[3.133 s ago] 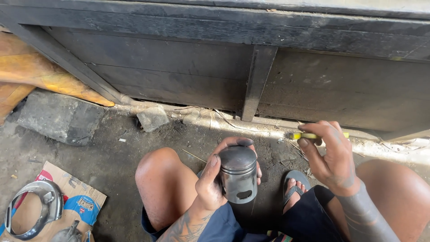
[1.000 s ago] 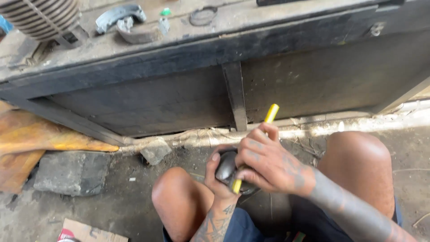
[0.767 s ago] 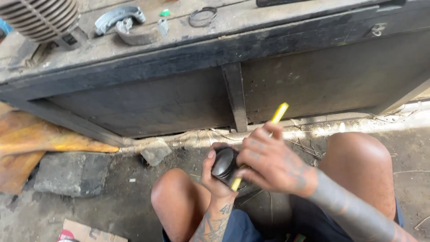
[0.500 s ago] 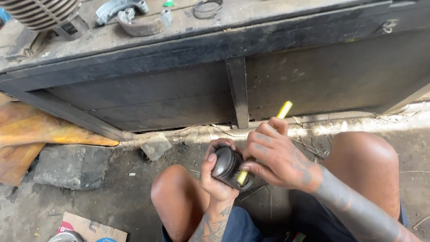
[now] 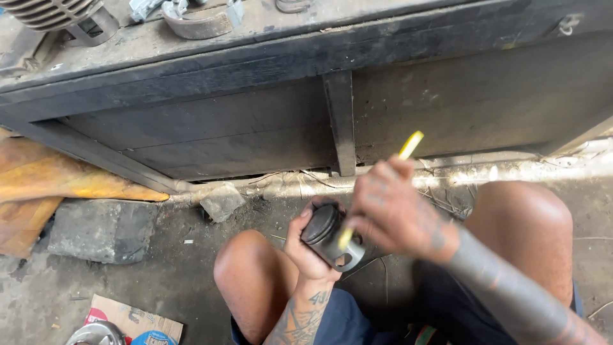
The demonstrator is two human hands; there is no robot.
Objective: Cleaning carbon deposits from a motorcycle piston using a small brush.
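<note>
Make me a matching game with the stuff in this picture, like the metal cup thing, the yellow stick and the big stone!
Things:
1. dark metal piston
2. yellow-handled tool
3. grey stone block
4. orange wooden plank

Places:
A. lying on the ground at the left, in front of the bench
B. gripped in the right hand
C. leaning in from the left edge, above the block
D. held in the left hand

Pairs: 1-D, 2-B, 3-A, 4-C
</note>
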